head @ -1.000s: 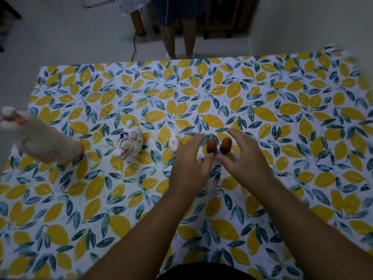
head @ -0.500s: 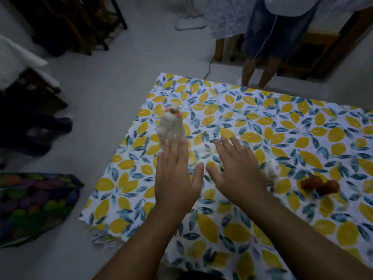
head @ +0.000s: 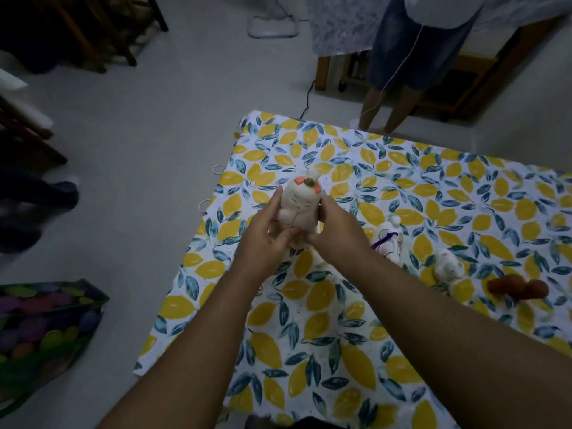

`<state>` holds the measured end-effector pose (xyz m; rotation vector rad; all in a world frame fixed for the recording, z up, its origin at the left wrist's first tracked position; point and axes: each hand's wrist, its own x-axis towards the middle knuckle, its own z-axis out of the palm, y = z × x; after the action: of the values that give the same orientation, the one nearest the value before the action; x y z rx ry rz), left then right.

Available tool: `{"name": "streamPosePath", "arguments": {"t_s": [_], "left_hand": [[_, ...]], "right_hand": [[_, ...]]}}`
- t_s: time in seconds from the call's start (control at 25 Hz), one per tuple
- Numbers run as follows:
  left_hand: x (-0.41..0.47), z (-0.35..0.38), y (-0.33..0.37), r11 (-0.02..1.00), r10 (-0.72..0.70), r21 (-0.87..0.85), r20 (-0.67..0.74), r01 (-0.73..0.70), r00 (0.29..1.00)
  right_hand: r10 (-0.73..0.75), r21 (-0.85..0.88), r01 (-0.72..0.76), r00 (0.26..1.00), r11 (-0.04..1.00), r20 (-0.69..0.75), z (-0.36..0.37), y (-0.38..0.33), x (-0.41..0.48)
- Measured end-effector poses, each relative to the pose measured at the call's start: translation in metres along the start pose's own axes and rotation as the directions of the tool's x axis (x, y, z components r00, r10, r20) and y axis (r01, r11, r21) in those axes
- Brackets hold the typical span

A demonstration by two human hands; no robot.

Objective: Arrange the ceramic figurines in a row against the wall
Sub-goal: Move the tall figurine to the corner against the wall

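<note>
Both hands are cupping the tall cat figurine near the left edge of the surface; left hand and right hand are pressing it from either side, fingers curled closed around its body; keeping it upright and supporting its base seems wisest while carrying it wallward.

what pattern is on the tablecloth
Yellow and dark teal leaves on a white ground, clearest on the tablecloth near the bottom of the head view.
</note>
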<state>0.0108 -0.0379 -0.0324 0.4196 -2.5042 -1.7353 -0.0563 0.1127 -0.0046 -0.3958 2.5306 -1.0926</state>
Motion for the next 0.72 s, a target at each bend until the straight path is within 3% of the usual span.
{"name": "streamPosePath", "arguments": {"t_s": [0.12,0.24,0.36,0.48,0.6,0.72], "left_hand": [[-0.002,-0.004,0.022,0.999,0.050,-0.009,-0.116,-0.052,0.992],[-0.003,0.002,0.080,0.972,0.170,-0.132,-0.171,-0.194,0.970],[-0.004,0.038,0.144,0.923,0.292,-0.242,-0.071,-0.300,0.954],[0.002,0.108,0.186,0.894,0.378,-0.288,0.072,-0.344,0.923],[0.005,0.205,0.223,0.877,0.448,-0.296,0.220,-0.378,0.867],[0.012,0.325,0.254,0.882,0.460,-0.265,0.312,-0.389,0.831]], "right_hand": [[-0.071,0.172,0.083,0.995,0.982,-0.075,-0.019,-0.011,-0.012],[-0.096,0.370,0.163,0.977,0.915,-0.192,-0.063,-0.022,-0.035],[-0.038,0.510,0.220,0.939,0.832,-0.343,-0.118,-0.015,-0.069],[0.025,0.489,0.218,0.896,0.845,-0.443,-0.177,0.022,-0.103],[0.108,0.459,0.181,0.838,0.870,-0.536,-0.239,0.089,-0.134],[0.229,0.470,0.144,0.727,0.871,-0.647,-0.303,0.177,-0.159]]}}
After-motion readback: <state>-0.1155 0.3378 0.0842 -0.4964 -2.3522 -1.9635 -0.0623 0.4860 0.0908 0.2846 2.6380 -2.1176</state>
